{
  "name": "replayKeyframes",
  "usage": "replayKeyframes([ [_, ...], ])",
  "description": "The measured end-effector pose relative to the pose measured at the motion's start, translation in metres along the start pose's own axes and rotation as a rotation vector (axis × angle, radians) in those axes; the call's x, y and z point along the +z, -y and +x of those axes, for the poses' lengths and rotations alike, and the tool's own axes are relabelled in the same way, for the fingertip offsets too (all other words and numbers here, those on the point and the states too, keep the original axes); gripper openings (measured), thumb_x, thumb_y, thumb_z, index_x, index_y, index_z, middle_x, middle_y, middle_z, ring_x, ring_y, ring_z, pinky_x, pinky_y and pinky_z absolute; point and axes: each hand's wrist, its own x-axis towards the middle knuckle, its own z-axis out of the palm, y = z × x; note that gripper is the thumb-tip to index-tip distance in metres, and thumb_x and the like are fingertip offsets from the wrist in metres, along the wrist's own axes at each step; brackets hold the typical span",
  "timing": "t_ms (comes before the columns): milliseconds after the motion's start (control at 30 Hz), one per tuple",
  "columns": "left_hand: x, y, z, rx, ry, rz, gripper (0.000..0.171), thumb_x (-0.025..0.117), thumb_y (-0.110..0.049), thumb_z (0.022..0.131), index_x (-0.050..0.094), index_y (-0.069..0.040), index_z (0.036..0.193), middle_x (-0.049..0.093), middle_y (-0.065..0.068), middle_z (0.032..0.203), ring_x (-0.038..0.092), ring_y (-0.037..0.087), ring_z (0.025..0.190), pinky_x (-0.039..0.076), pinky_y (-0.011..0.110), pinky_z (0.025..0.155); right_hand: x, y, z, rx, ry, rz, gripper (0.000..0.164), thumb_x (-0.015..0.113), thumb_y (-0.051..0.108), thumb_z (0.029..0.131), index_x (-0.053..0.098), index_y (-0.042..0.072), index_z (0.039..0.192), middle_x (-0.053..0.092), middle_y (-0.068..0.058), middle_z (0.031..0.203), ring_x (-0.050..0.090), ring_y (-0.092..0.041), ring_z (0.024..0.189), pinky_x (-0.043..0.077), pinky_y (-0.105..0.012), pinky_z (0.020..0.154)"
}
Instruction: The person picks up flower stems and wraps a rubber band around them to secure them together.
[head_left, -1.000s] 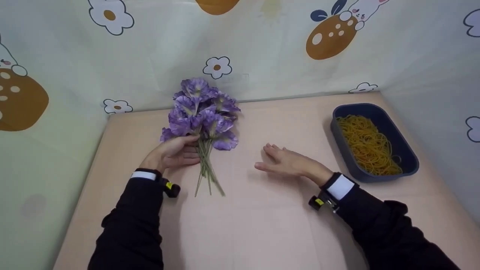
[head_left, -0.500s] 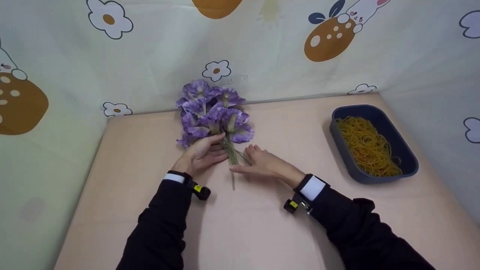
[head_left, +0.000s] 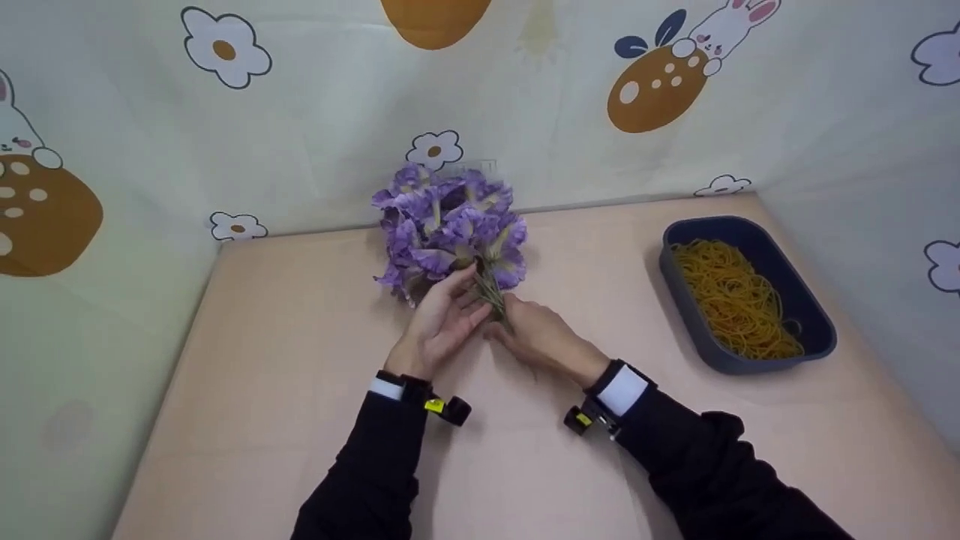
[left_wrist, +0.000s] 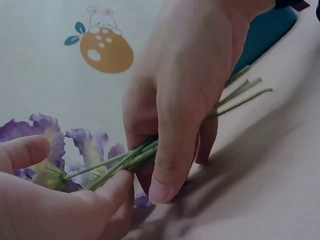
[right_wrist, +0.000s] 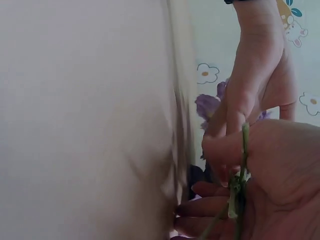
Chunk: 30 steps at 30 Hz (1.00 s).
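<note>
Behind a counter (head_left: pixel 262 330) stood a patterned wall (head_left: pixel 322 105); purple flowers (head_left: pixel 448 219) spread just beyond the left grip (head_left: pixel 444 322), loosely parted under their stems (head_left: pixel 489 288), which the right grip (head_left: pixel 551 334) clamped farther down.

Right hand (head_left: pixel 544 334) hides part of the stems (head_left: pixel 489 291) below the purple flowers (head_left: pixel 454 225). Head view's top edge cuts a brown print (head_left: pixel 436 21) above the flowers; bottom edge crops dark sleeves (head_left: pixel 367 465).

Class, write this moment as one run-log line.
right hand: grips flower stems | left hand: touches flower stems | yellow rubber bands: in blue tub
</note>
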Motion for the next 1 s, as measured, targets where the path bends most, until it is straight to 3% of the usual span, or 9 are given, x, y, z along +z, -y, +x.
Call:
replayKeyframes([
  [167,0.004,0.005,-0.005,0.043,-0.016,0.002,0.038,0.052,-0.012,0.117,0.05,0.005,0.151,0.044,0.023,0.163,0.037,0.037,0.167,0.029,0.046,0.144,0.018,-0.015,-0.002,-0.076,-0.108,-0.184,0.029,0.059,0.034,0.118,0.061,0.006,0.124,0.079,-0.016,0.093,0.08,-0.036,0.081,0.064,-0.051,0.063],
  [300,0.006,0.007,-0.009,0.082,-0.043,-0.009,0.022,0.052,-0.002,0.115,0.064,0.005,0.132,0.052,0.021,0.153,0.046,0.034,0.157,0.031,0.047,0.144,0.022,-0.018,-0.005,-0.117,-0.192,-0.251,0.026,0.061,0.03,0.117,0.062,0.006,0.123,0.076,-0.013,0.085,0.076,-0.033,0.069,0.06,-0.046,0.052],
  [367,0.007,0.007,-0.01,0.093,-0.053,-0.018,0.02,0.052,0.003,0.113,0.069,0.005,0.125,0.057,0.019,0.146,0.053,0.03,0.147,0.038,0.044,0.139,0.02,-0.016,-0.008,-0.135,-0.235,-0.271,0.026,0.064,0.032,0.116,0.062,0.006,0.121,0.074,-0.011,0.082,0.072,-0.031,0.064,0.056,-0.043,0.048],
  [467,0.008,0.007,-0.01,0.1,-0.04,-0.068,0.018,0.052,0.009,0.11,0.068,0.005,0.117,0.062,0.014,0.134,0.064,0.022,0.126,0.054,0.034,0.123,0.011,-0.004,-0.018,-0.188,-0.312,-0.283,0.028,0.065,0.032,0.115,0.061,0.005,0.117,0.07,-0.009,0.077,0.067,-0.029,0.056,0.052,-0.044,0.043],
  [567,0.007,0.006,-0.01,0.089,-0.011,-0.19,0.016,0.054,0.016,0.107,0.065,0.005,0.112,0.066,0.012,0.12,0.071,0.019,0.108,0.063,0.026,0.1,0.007,0.003,-0.025,-0.26,-0.379,-0.304,0.026,0.064,0.033,0.116,0.059,0.008,0.116,0.067,-0.008,0.073,0.062,-0.026,0.051,0.05,-0.044,0.039],
  [733,0.01,0.003,-0.013,0.089,0.025,-0.358,0.015,0.064,0.016,0.103,0.065,0.002,0.106,0.071,0.01,0.104,0.07,0.02,0.094,0.063,0.027,0.085,0.019,-0.01,-0.02,-0.301,-0.331,-0.295,0.025,0.062,0.035,0.117,0.056,0.01,0.12,0.065,-0.005,0.073,0.062,-0.022,0.052,0.049,-0.035,0.041],
  [867,0.014,0.003,-0.018,0.132,0.068,-0.339,0.014,0.065,0.005,0.107,0.067,-0.004,0.097,0.066,0.005,0.089,0.06,0.015,0.08,0.055,0.025,0.076,0.026,-0.02,-0.018,-0.294,-0.246,-0.268,0.023,0.063,0.036,0.116,0.058,0.014,0.121,0.068,0.0,0.078,0.068,-0.017,0.061,0.051,-0.027,0.047],
  [933,0.016,0.005,-0.021,0.145,0.112,-0.34,0.008,0.071,-0.002,0.104,0.072,-0.006,0.098,0.058,-0.001,0.08,0.053,0.01,0.071,0.046,0.019,0.068,0.026,-0.02,-0.018,-0.3,-0.204,-0.241,0.021,0.065,0.035,0.115,0.06,0.016,0.123,0.069,0.003,0.08,0.069,-0.012,0.066,0.052,-0.024,0.052],
  [1000,0.019,0.008,-0.025,0.174,0.159,-0.325,0.013,0.078,-0.012,0.098,0.069,-0.012,0.09,0.047,-0.007,0.07,0.043,0.005,0.061,0.034,0.015,0.061,0.025,-0.018,-0.02,-0.294,-0.157,-0.187,0.017,0.068,0.035,0.113,0.063,0.019,0.116,0.067,0.005,0.079,0.067,-0.009,0.069,0.052,-0.023,0.056],
])
